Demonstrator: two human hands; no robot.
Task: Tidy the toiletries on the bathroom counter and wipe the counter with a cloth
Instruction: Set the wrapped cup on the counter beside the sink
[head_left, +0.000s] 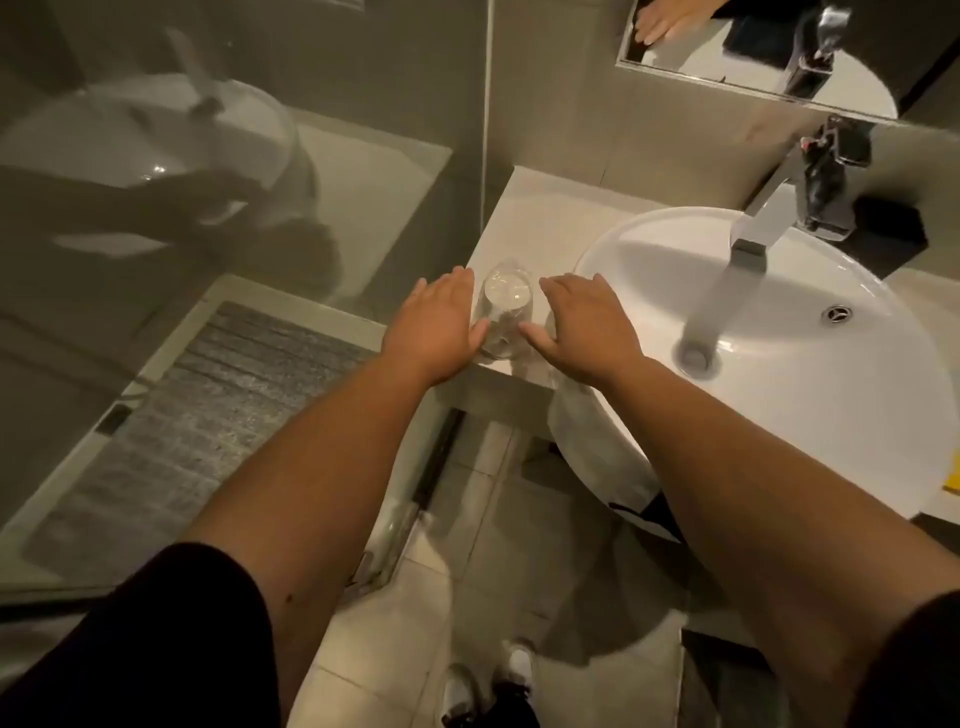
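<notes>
A clear drinking glass (503, 306) stands on the pale counter (535, 218), near its front edge, left of the basin. My left hand (441, 322) lies flat just left of the glass, thumb touching its base. My right hand (582, 322) lies flat just right of it, thumb tip close to the glass. Both hands have fingers stretched out and hold nothing. No cloth shows.
A white round basin (831, 395) fills the counter's right side, with a chrome tap (763, 223) over it. A black box (888, 234) sits behind the basin. A glass shower screen (260, 208) stands to the left. A yellow item (955, 478) peeks in at the right edge.
</notes>
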